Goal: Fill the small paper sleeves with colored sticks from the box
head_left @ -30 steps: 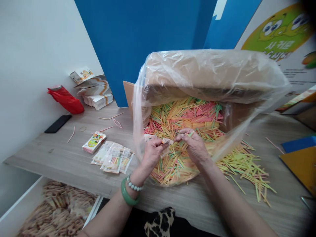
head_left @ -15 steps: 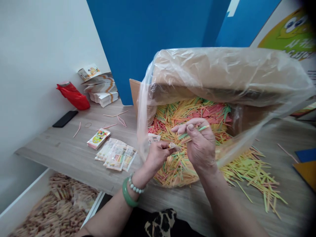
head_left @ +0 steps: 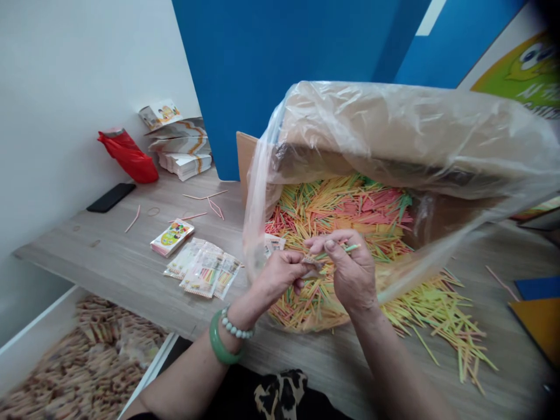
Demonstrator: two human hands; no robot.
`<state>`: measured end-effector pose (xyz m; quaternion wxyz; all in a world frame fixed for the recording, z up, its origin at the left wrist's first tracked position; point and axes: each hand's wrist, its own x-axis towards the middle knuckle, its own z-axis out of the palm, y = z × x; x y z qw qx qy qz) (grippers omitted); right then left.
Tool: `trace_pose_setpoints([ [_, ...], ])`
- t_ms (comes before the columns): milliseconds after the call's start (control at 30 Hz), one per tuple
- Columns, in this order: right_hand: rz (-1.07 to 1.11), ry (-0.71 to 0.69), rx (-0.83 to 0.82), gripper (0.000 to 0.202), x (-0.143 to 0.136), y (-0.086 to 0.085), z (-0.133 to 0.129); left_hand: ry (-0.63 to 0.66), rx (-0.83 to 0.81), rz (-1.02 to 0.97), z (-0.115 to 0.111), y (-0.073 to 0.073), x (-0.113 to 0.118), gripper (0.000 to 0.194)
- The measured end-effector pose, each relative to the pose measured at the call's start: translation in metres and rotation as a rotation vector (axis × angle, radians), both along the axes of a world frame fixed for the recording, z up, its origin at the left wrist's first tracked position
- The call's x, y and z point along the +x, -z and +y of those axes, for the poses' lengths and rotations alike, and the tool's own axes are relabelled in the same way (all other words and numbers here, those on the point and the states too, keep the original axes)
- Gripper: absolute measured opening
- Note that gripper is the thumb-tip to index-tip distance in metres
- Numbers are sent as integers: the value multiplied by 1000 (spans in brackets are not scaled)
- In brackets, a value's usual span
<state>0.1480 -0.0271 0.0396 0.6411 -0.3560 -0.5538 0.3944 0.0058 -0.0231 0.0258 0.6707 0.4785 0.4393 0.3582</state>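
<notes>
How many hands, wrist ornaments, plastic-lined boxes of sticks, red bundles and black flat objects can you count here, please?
Hands: 2 (left hand, right hand)
Wrist ornaments: 2 (green bangle, beaded bracelet)
Plastic-lined box of sticks: 1
Red bundle: 1
Black flat object: 1
Total: 7

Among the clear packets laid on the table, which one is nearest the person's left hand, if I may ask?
The rightmost clear packet of the overlapping group; the others lie further left, away from the left hand.
</notes>
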Motion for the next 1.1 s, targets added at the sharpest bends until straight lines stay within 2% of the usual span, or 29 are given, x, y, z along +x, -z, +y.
trace_pose_setpoints([
  [167,34,28,76,5,2,-6,-1,-34,41,87,-1,1,1,32],
  [300,3,7,51,3,0,-9,1,-21,66,89,-2,0,2,34],
  [400,-27,-45,-31,6,0,-7,4,-21,77,71,-2,2,2,32],
  [533,-47,-95,-173,17,2,-3,5,-9,64,33,-1,5,-1,19],
  [667,-52,-125,-293,25,1,2,3,48,76,-17,2,6,-1,28],
  [767,-54,-171,-379,27,1,6,3,48,212,-34,5,9,2,34],
  [867,-82,-143,-359,24,5,10,7,-30,366,-64,8,13,6,29],
  [1000,-144,-89,-306,38,14,12,15,-45,223,-213,9,13,8,24],
  [1100,-23,-103,-304,49,19,11,20,-31,121,-307,7,11,9,28],
])
